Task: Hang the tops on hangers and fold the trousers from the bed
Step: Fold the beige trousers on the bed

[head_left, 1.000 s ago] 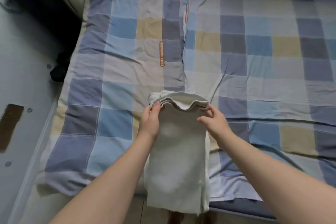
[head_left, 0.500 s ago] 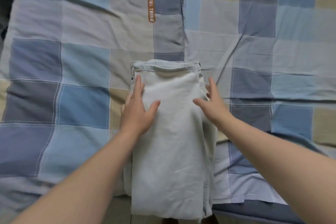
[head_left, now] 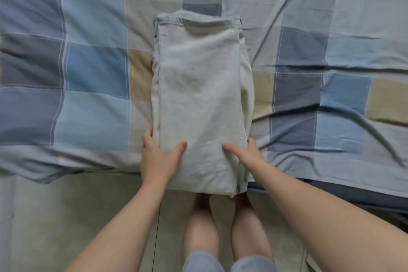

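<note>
Left grip [head_left: 157, 161] clamps the near-left edge of the trousers [head_left: 198, 95]: thumb lies on top of the cloth, fingers [head_left: 150, 131] run along the side. Can't tell how far they reach under. Right grip [head_left: 249, 154] mirrors it on the near-right edge, thumb on top, fingers down the side, so both grips are closed on the fabric approx. level w/ each other.

The trousers are pale, folded lengthwise into 1 long narrow stack. The waistband is at the far end and a leg layer shows along the right side. They lie flat on the bed [head_left: 88, 73], mid-frame. The near end hangs over the bed's front edge, just in front of the person's 2 bare legs [head_left: 203, 225].

The bed cover is a check of blue, grey & tan squares, creased to the right of the stack. Light floor [head_left: 66, 216] below the edge. Blue-grey shorts [head_left: 198, 260] show at the bottom.
</note>
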Tool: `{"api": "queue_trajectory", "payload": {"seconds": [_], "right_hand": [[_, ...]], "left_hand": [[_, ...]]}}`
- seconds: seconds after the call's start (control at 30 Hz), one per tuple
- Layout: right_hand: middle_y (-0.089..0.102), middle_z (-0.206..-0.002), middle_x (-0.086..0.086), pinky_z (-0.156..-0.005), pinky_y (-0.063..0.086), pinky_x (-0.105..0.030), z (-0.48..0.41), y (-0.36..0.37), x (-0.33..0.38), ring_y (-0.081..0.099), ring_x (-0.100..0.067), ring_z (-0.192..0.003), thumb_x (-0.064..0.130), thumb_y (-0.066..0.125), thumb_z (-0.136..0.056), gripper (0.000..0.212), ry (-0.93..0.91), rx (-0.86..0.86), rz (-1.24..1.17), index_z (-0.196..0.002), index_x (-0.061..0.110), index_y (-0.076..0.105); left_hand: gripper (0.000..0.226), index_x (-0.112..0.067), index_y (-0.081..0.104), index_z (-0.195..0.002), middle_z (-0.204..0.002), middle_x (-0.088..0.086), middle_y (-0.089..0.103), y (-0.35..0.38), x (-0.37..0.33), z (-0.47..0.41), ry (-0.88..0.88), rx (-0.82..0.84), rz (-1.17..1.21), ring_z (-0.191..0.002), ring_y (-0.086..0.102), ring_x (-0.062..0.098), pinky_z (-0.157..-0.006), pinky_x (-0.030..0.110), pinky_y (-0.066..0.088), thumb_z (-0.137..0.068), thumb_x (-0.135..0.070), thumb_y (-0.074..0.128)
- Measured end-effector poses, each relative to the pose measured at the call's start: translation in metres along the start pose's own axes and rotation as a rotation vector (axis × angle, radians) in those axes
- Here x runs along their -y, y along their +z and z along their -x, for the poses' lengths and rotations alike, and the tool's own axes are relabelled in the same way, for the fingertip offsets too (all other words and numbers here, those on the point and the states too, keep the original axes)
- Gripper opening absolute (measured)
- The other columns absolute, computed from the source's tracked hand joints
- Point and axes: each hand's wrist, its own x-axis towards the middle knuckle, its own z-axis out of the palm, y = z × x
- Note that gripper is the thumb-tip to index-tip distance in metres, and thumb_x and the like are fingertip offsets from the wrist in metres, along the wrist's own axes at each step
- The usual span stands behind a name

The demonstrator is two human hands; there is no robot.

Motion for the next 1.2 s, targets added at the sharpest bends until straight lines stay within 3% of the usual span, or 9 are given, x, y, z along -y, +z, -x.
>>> {"api": "queue_trajectory", "payload": {"seconds": [0.13, 0.23, 0.43, 0.63, 0.8, 0.9, 0.97, 1.07, 1.2], "right_hand": [[0.064, -0.123, 0.001, -0.079, 0.053, -0.031, 0.010, -0.001, -0.024, 0.064, -0.019, -0.104, 0.040, 0.090, -0.069, 0.078, 0.068, 0.035, -0.015, -0.131, 0.015, 0.051], [0.074, -0.100, 0.002, -0.055, 0.057, -0.028, 0.022, -0.007, -0.034, 0.071, -0.019, -0.087, 0.037, 0.092, -0.066, 0.051, 0.147, 0.060, -0.015, -0.105, 0.021, 0.066], [0.077, -0.077, 0.005, -0.048, 0.055, -0.024, 0.067, -0.019, -0.058, 0.074, -0.013, -0.064, 0.015, 0.083, -0.079, 0.021, 0.198, 0.099, -0.028, -0.096, 0.015, 0.070], [0.073, -0.115, -0.007, -0.074, 0.058, -0.035, 0.133, -0.038, -0.070, 0.069, -0.026, -0.101, 0.012, 0.074, -0.086, 0.036, 0.245, 0.183, 0.019, -0.122, 0.012, 0.067], [0.074, -0.108, -0.007, -0.058, 0.058, -0.028, 0.167, -0.053, -0.045, 0.071, -0.022, -0.089, 0.014, 0.074, -0.087, 0.030, 0.176, 0.121, 0.065, -0.116, 0.012, 0.068], [0.072, -0.107, -0.007, -0.073, 0.061, -0.039, 0.171, -0.063, -0.013, 0.069, -0.027, -0.094, 0.022, 0.073, -0.086, 0.027, 0.149, 0.035, 0.041, -0.111, 0.014, 0.068], [0.072, -0.107, -0.008, -0.075, 0.059, -0.040, 0.166, -0.068, 0.012, 0.068, -0.028, -0.096, 0.024, 0.072, -0.085, 0.032, 0.140, -0.035, -0.047, -0.114, 0.012, 0.067], [0.074, -0.087, -0.003, -0.056, 0.054, -0.028, 0.151, -0.076, 0.052, 0.066, -0.021, -0.077, 0.022, 0.067, -0.087, 0.022, 0.136, -0.051, -0.251, -0.107, 0.012, 0.070], [0.067, -0.067, -0.006, -0.051, 0.050, -0.026, 0.118, -0.076, 0.106, 0.060, -0.019, -0.057, 0.016, 0.065, -0.083, 0.009, 0.117, -0.032, -0.445, -0.085, 0.011, 0.072]], "left_hand": [[0.066, -0.026, 0.045, -0.114, -0.107, -0.009, 0.059, -0.003, 0.016, 0.016, -0.073, 0.080, 0.005, -0.108, 0.064, 0.027, -0.084, 0.036, 0.050, -0.070, -0.052, 0.086], [0.060, -0.023, 0.057, -0.118, -0.113, -0.006, 0.067, -0.008, 0.031, 0.027, -0.128, 0.254, 0.056, -0.108, 0.064, 0.023, -0.095, 0.041, 0.053, -0.071, -0.044, 0.089], [0.047, -0.007, 0.068, -0.125, -0.123, 0.009, 0.070, -0.020, 0.048, 0.065, -0.267, 0.388, 0.118, -0.104, 0.067, 0.023, -0.089, 0.034, 0.051, -0.084, -0.026, 0.081], [0.044, -0.004, 0.067, -0.126, -0.120, 0.011, 0.071, -0.045, 0.051, 0.121, -0.427, 0.375, 0.182, -0.103, 0.069, 0.027, -0.095, 0.044, 0.056, -0.088, -0.025, 0.077], [0.036, -0.012, 0.068, -0.118, -0.111, 0.005, 0.074, -0.065, 0.036, 0.144, -0.543, 0.395, 0.285, -0.094, 0.072, 0.022, -0.080, 0.037, 0.059, -0.087, -0.029, 0.077], [0.028, -0.014, 0.069, -0.110, -0.105, 0.003, 0.076, -0.075, 0.009, 0.136, -0.586, 0.416, 0.365, -0.087, 0.073, 0.021, -0.059, 0.028, 0.056, -0.087, -0.028, 0.074], [0.027, -0.015, 0.069, -0.111, -0.105, 0.003, 0.076, -0.081, -0.015, 0.123, -0.604, 0.437, 0.438, -0.091, 0.072, 0.023, -0.068, 0.034, 0.061, -0.087, -0.028, 0.071], [0.022, -0.018, 0.068, -0.109, -0.096, 0.002, 0.076, -0.086, -0.055, 0.095, -0.589, 0.461, 0.544, -0.081, 0.071, 0.020, -0.065, 0.035, 0.061, -0.090, -0.027, 0.067], [0.015, -0.016, 0.065, -0.106, -0.070, 0.005, 0.071, -0.087, -0.113, 0.045, -0.572, 0.501, 0.646, -0.056, 0.067, 0.018, -0.054, 0.030, 0.057, -0.094, -0.024, 0.062]]}}
